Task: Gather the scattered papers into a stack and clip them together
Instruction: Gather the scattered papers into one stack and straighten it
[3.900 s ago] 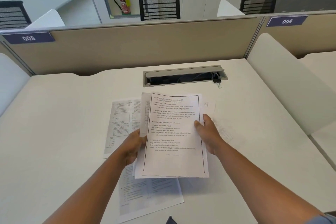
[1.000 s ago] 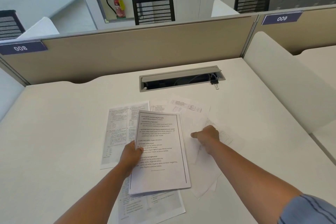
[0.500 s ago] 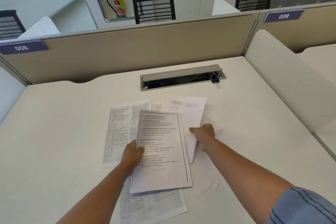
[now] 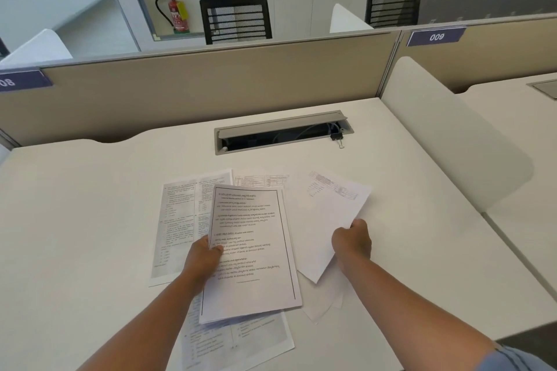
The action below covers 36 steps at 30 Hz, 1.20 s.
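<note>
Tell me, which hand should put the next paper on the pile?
Probably the right hand. It already pinches a loose sheet lifted off the desk, right beside the pile. The left hand is busy gripping that pile, so it should just hold steady.

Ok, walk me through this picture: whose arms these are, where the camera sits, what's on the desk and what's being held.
There is no machine here. The arms belong to a person wearing a camera on the head, so the single view looks forward and down over a white desk.

The left hand grips a small stack of printed sheets by its left edge. The right hand pinches a separate white sheet, lifted at a tilt.

Loose papers lie flat beneath: a two-column page at left, another page nearest the person, and a table printout peeking out behind the stack.

A black binder clip sits by the open cable tray, untouched.
</note>
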{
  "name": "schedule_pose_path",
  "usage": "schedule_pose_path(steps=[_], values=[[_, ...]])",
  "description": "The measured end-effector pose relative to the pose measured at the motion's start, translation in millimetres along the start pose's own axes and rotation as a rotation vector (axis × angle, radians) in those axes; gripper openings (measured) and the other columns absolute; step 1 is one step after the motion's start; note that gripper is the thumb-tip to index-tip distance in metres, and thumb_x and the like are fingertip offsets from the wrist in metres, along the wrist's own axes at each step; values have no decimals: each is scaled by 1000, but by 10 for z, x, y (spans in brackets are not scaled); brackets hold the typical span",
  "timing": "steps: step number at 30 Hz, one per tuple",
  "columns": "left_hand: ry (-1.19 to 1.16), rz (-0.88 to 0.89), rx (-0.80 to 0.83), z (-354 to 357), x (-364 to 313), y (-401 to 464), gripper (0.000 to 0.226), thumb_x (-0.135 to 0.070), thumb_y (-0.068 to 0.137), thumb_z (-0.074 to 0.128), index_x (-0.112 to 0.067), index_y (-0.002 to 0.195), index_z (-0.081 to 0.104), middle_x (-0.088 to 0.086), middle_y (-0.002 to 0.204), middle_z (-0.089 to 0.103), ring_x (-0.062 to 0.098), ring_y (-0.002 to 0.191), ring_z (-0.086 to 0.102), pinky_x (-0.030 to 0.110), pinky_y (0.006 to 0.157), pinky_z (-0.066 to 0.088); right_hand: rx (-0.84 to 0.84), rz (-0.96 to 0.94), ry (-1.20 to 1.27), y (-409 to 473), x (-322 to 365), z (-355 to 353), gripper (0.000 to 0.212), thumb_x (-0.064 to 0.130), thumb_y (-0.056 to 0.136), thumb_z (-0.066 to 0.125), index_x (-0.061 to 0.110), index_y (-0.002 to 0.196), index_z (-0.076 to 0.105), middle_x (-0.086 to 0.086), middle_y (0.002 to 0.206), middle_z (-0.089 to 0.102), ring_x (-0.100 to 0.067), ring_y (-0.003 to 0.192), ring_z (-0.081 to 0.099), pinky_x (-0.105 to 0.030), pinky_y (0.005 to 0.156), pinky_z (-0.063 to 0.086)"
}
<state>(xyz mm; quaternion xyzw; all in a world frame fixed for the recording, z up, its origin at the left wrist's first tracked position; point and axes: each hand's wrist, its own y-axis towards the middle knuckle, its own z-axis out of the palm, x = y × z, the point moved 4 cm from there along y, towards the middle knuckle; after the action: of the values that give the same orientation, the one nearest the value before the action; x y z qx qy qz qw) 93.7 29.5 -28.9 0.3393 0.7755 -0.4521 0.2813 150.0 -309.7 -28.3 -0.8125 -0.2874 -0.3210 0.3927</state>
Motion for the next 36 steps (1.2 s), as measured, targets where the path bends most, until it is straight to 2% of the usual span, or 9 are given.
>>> schedule_pose_path(steps=[2, 5, 8, 13, 19, 24, 27, 31, 36], values=[[-7, 0, -1, 0, -3, 2, 34, -8, 103, 52, -15, 135, 59, 6, 114, 72, 27, 95, 72, 30, 63, 56, -41, 36, -51, -14, -61, -85, 30, 11, 80, 45, 22, 108, 48, -5, 103, 63, -29, 90, 61, -37, 69, 52], [1, 14, -1, 11, -13, -9, 35, -6, 102, 51, -13, 136, 59, 7, 118, 71, 30, 102, 69, 39, 81, 59, -124, 112, -209, 19, -112, -175, 56, 12, 81, 56, 18, 134, 40, -8, 132, 48, -35, 118, 47, -44, 87, 49], [8, 22, -3, 10, -18, -11, 35, -6, 101, 51, -12, 135, 59, 6, 116, 70, 31, 104, 68, 43, 89, 58, -137, 221, -300, 1, -125, -198, 68, 19, 77, 68, 13, 135, 32, -10, 142, 30, -34, 119, 41, -40, 87, 47], [7, 28, -8, 21, -15, -21, 36, -5, 102, 50, -11, 137, 57, 7, 115, 69, 32, 103, 68, 43, 87, 58, -148, 277, -270, 40, -95, -175, 105, 34, 69, 86, 8, 148, 22, -12, 145, 32, -36, 116, 48, -39, 87, 44], [25, 32, -19, 23, -4, -9, 37, -8, 103, 51, -11, 139, 56, 10, 120, 70, 33, 104, 68, 48, 91, 59, -128, 271, -295, 96, -81, -92, 82, 29, 68, 89, 7, 130, 41, -13, 134, 46, -37, 119, 49, -42, 97, 48], [12, 29, -17, 22, 4, -10, 35, -7, 103, 51, -11, 138, 57, 7, 114, 70, 30, 99, 68, 40, 80, 58, -105, 281, -343, 5, -17, -52, 78, 27, 67, 89, 8, 125, 41, -13, 134, 38, -34, 116, 46, -37, 83, 45], [9, 28, -17, 21, 11, -7, 34, -8, 103, 51, -12, 136, 58, 6, 111, 70, 30, 97, 69, 40, 80, 58, -117, 331, -317, -54, 9, -22, 91, 31, 64, 90, 7, 132, 35, -11, 141, 29, -32, 117, 43, -36, 89, 43], [8, 22, -17, 25, 14, 1, 35, -7, 103, 51, -11, 137, 57, 8, 115, 70, 32, 101, 68, 42, 81, 58, -133, 417, -263, -106, 66, 21, 132, 43, 61, 92, 4, 155, 7, -11, 152, 17, -32, 128, 35, -38, 110, 33], [3, 22, -22, 20, 22, 9, 35, -7, 102, 52, -11, 136, 59, 9, 117, 71, 33, 103, 69, 46, 89, 59, -181, 505, -176, 33, 95, 117, 139, 61, 53, 90, 4, 152, 10, -10, 149, 23, -28, 131, 34, -34, 118, 29]])
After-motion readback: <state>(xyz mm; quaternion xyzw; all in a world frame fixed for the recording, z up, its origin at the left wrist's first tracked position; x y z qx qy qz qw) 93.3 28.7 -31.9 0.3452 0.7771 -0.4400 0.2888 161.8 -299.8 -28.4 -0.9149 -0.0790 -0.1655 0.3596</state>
